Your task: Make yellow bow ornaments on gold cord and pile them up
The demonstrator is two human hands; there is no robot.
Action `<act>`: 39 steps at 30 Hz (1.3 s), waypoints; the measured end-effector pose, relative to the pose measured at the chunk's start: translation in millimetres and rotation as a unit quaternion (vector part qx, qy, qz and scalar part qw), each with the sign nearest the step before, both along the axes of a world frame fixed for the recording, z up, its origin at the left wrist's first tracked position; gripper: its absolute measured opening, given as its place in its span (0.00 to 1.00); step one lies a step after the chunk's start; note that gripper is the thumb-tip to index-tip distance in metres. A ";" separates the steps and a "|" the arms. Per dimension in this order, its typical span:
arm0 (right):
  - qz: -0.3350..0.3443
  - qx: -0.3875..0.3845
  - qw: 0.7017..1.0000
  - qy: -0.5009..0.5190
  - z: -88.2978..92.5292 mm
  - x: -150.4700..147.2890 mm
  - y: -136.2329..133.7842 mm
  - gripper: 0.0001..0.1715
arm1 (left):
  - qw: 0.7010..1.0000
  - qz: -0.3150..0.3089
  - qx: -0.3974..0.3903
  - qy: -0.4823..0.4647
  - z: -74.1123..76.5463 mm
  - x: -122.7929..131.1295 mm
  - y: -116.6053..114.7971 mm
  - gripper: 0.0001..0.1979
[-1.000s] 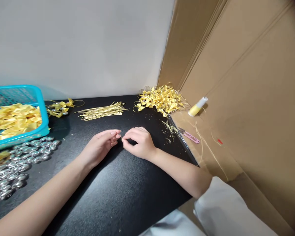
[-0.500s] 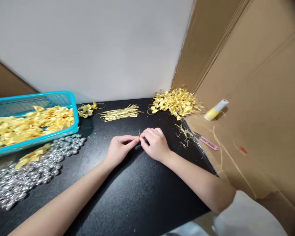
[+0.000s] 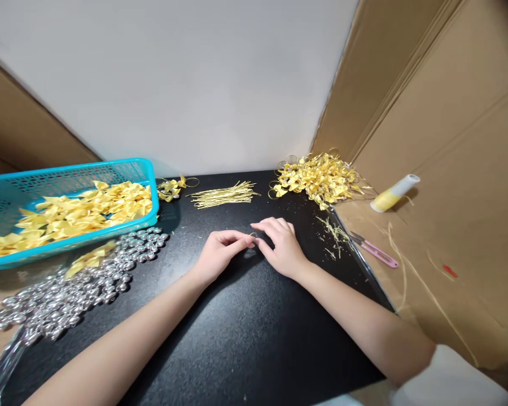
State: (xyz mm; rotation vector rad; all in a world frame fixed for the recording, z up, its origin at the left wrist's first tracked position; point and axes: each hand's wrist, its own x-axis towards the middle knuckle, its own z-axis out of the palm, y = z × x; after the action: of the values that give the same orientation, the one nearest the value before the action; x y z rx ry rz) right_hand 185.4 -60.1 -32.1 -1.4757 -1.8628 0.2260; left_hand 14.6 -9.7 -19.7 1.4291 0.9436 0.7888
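Observation:
My left hand point(image 3: 220, 252) and my right hand point(image 3: 281, 245) rest close together on the black mat point(image 3: 237, 327), fingertips meeting. Both pinch a thin gold wire piece point(image 3: 252, 234) between them; a small dark or silver item under the fingertips is too hidden to name. A bundle of gold wires point(image 3: 222, 195) lies just beyond the hands. A pile of silver beads point(image 3: 76, 282) spreads at the left. A heap of finished yellow bows point(image 3: 319, 177) sits at the back right corner.
A turquoise basket point(image 3: 8, 256) holding yellow ribbon pieces stands at the left. A few yellow bows point(image 3: 171, 188) lie by its corner. Pink snips point(image 3: 375, 251) and a yellow thread spool point(image 3: 393, 193) lie on cardboard at the right. Cardboard walls stand right and left.
The view has swung left, so everything has shifted rightward in frame. My hands stay together on the mat, still pinching the gold wire; their fingers have shifted slightly.

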 end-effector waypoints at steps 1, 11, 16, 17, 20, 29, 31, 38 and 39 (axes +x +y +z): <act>0.003 -0.004 1.000 -0.003 0.1 -0.2 0.0 0.09 | 1.000 -0.001 0.001 -0.002 0.4 -0.2 -0.1 0.07; 0.000 0.003 1.000 0.010 1.6 -1.9 -0.9 0.07 | 0.993 0.035 -0.080 -0.083 -3.1 -1.3 4.2 0.10; 0.013 0.037 0.998 -0.038 2.8 -4.9 -4.0 0.09 | 0.986 0.049 -0.117 -0.112 -2.3 0.0 5.6 0.11; 0.011 0.047 0.998 -0.044 3.2 -5.0 -4.5 0.09 | 0.988 0.051 -0.109 -0.102 -2.1 0.0 5.6 0.11; -0.006 0.071 0.996 -0.060 4.4 -4.6 -5.2 0.09 | 0.996 0.047 -0.064 -0.048 -1.1 0.1 3.2 0.11; -0.023 0.086 0.990 -0.106 4.5 -1.0 -3.3 0.10 | 0.994 0.029 0.060 0.092 -0.9 1.7 -7.2 0.10; -0.032 0.078 0.993 -0.078 4.1 -0.9 -3.4 0.09 | 0.995 0.035 0.048 0.084 0.2 1.4 -6.1 0.10; -0.042 0.030 0.999 0.008 0.3 -1.0 -1.7 0.11 | 0.998 0.016 0.033 0.048 5.5 0.1 -4.2 0.09; -0.037 0.019 0.999 0.008 -0.2 -1.0 -1.2 0.10 | 0.998 0.012 0.031 0.046 5.5 -0.1 -4.1 0.09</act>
State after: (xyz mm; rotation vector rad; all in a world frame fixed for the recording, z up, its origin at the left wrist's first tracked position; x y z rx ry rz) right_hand 184.4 -61.3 -32.3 -1.5083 -1.7866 0.1657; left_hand 14.5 -13.8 -14.2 1.5216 1.0148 0.7823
